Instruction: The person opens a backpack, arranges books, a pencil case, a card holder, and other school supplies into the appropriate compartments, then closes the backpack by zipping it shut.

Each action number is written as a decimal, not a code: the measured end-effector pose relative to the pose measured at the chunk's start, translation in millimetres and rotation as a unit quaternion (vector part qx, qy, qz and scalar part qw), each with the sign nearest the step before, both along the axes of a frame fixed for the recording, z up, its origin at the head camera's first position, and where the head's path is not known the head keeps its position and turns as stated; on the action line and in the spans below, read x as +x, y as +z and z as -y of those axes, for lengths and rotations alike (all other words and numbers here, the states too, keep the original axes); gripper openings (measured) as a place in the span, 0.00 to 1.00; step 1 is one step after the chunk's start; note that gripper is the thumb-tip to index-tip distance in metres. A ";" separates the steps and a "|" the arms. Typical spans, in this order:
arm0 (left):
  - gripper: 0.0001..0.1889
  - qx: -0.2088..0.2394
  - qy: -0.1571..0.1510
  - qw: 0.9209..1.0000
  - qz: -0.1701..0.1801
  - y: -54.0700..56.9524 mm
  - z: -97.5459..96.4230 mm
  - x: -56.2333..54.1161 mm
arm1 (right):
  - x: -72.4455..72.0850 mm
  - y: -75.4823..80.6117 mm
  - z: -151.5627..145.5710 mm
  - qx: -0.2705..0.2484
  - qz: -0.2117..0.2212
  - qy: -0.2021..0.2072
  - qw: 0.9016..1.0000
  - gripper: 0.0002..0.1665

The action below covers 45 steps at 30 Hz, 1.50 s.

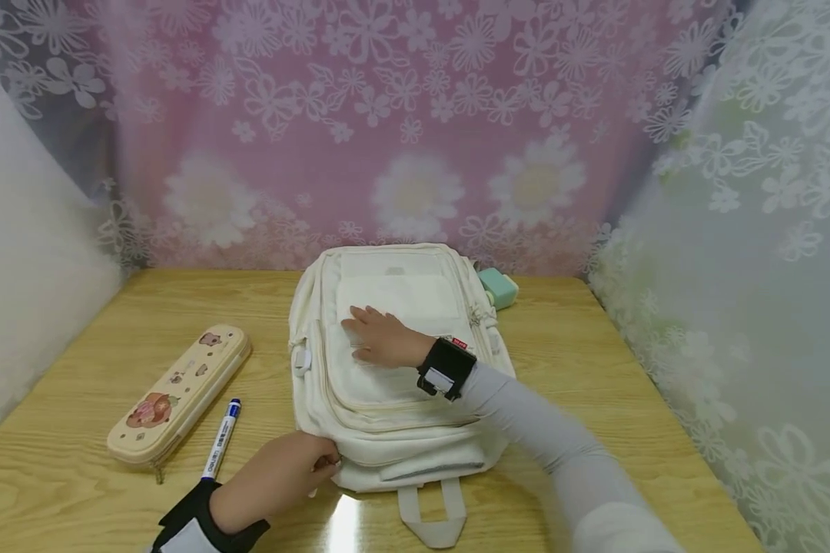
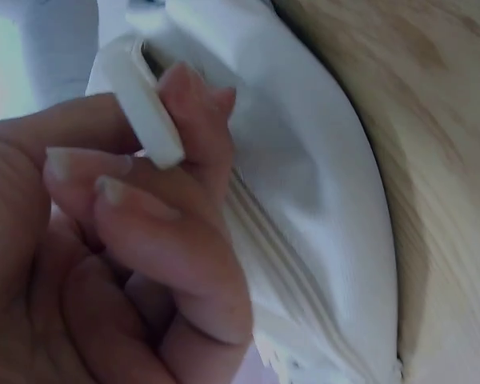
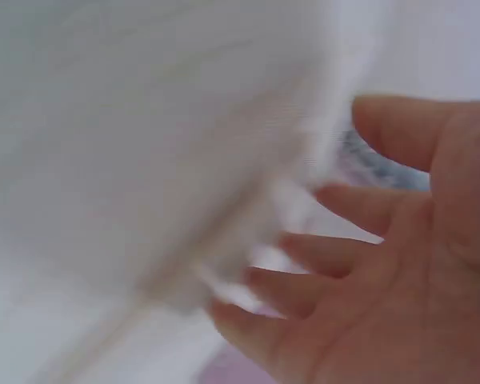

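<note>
A cream backpack [image 1: 401,388] lies on its back on the wooden table, its carry loop [image 1: 431,530] toward the near edge. At its near left corner my left hand [image 1: 277,470] pinches a white zipper pull [image 2: 150,116] between thumb and fingers. The zipper track [image 2: 276,248] runs away from those fingers along the bag's edge in the left wrist view. Over the front panel is my right hand [image 1: 387,340], fingers spread and pointing left. In the right wrist view its palm [image 3: 400,280] shows, the fingers straight beside blurred pale fabric.
A yellow pencil case [image 1: 180,395] with printed pictures lies left of the bag. Between them is a white marker [image 1: 221,442] with a blue cap, close to my left wrist. A mint-green object [image 1: 499,288] sits at the bag's far right. Floral curtains [image 1: 415,138] surround the table [image 1: 595,384].
</note>
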State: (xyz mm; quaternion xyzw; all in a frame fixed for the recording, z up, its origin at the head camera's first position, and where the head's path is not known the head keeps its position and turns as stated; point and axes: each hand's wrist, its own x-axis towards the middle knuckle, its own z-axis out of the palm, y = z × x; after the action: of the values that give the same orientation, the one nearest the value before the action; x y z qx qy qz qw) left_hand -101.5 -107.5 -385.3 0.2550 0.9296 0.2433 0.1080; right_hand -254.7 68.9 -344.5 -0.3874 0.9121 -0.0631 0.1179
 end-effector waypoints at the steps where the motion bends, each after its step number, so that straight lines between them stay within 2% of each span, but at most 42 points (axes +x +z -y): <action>1: 0.09 0.005 0.004 1.000 0.010 -0.2 3.3 0.2 | 6.4 5.7 -1.0 -0.003 0.010 0.004 1.000 0.31; 4: 0.09 0.050 0.002 0.997 0.053 -0.7 15.6 0.5 | 34.9 23.0 -2.8 -0.020 0.012 0.038 0.999 0.25; 6: 0.09 0.089 -0.002 0.992 0.092 -0.4 23.0 1.2 | 58.5 31.7 -2.0 -0.027 0.001 0.068 0.997 0.23; 7: 0.09 0.109 -0.003 0.987 0.115 -0.3 26.0 1.7 | 70.2 34.1 -1.3 -0.027 0.003 0.081 0.996 0.22; 10: 0.11 0.160 0.011 0.973 0.168 1.2 30.8 3.1 | 100.4 34.6 2.2 -0.008 0.046 0.107 0.993 0.22; 12: 0.13 0.197 0.027 0.961 0.194 3.1 31.1 3.5 | 113.8 30.0 4.4 0.006 0.085 0.112 0.990 0.21; 14: 0.15 0.230 0.035 0.950 0.206 5.7 29.8 3.3 | 122.0 23.4 6.2 0.015 0.106 0.108 0.988 0.18; 16: 0.16 0.255 0.034 0.941 0.219 8.0 28.4 3.5 | 125.7 16.7 7.9 0.011 0.106 0.102 0.989 0.09; 17: 0.16 0.263 0.029 0.939 0.218 8.7 28.4 3.3 | 126.4 13.7 8.4 0.003 0.106 0.098 0.989 0.05; 18: 0.17 0.263 0.026 0.940 0.216 8.9 29.1 3.0 | 126.7 11.2 8.7 -0.005 0.105 0.095 0.990 0.01; 20: 0.18 0.255 0.030 0.945 0.203 8.5 32.9 1.3 | 126.6 6.8 8.6 -0.021 0.101 0.095 0.990 0.06; 22: 0.19 0.239 0.053 0.951 0.188 6.2 39.9 -1.6 | 127.0 4.1 7.9 -0.032 0.093 0.098 0.990 0.08; 24: 0.22 0.221 0.088 0.953 0.188 2.1 46.9 -5.8 | 127.7 2.3 7.1 -0.043 0.097 0.102 0.989 0.09; 26: 0.26 0.212 0.117 0.947 0.212 -2.9 50.4 -9.7 | 129.4 1.1 6.3 -0.051 0.104 0.102 0.988 0.12; 27: 0.28 0.212 0.122 0.942 0.229 -5.8 50.6 -11.7 | 130.5 0.3 6.0 -0.057 0.109 0.101 0.987 0.13; 29: 0.31 0.222 0.112 0.932 0.263 -10.8 48.7 -16.0 | 132.4 -1.1 5.9 -0.074 0.113 0.104 0.985 0.15; 32: 0.31 0.256 0.086 0.912 0.307 -14.4 43.9 -22.6 | 134.7 -2.5 5.8 -0.090 0.094 0.121 0.984 0.14; 34: 0.29 0.279 0.077 0.902 0.321 -15.2 41.4 -27.2 | 136.0 -3.3 4.9 -0.093 0.080 0.137 0.983 0.11; 36: 0.27 0.295 0.081 0.897 0.318 -16.3 38.6 -30.5 | 137.8 -4.8 2.8 -0.090 0.079 0.144 0.982 0.09; 38: 0.23 0.305 0.085 0.901 0.298 -17.1 35.1 -32.4 | 140.1 -8.0 -0.4 -0.089 0.070 0.141 0.983 0.08; 40: 0.19 0.306 0.093 0.908 0.270 -18.3 31.9 -33.2 | 141.9 -11.7 -4.4 -0.087 0.055 0.126 0.987 0.08; 43: 0.14 0.297 0.117 0.916 0.243 -20.0 29.8 -32.6 | 142.8 -15.3 -16.8 -0.095 0.063 0.076 0.991 0.08; 45: 0.15 0.290 0.134 0.918 0.236 -22.6 30.2 -34.9 | 142.2 -15.0 -31.0 -0.102 0.081 0.036 0.991 0.07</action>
State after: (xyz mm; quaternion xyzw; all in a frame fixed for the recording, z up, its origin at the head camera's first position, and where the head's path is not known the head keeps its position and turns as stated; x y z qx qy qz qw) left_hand -136.5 -137.7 -407.9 0.0834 0.7914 0.5673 0.2119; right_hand -112.5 99.9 -359.5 -0.4235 0.8739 -0.1828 0.1538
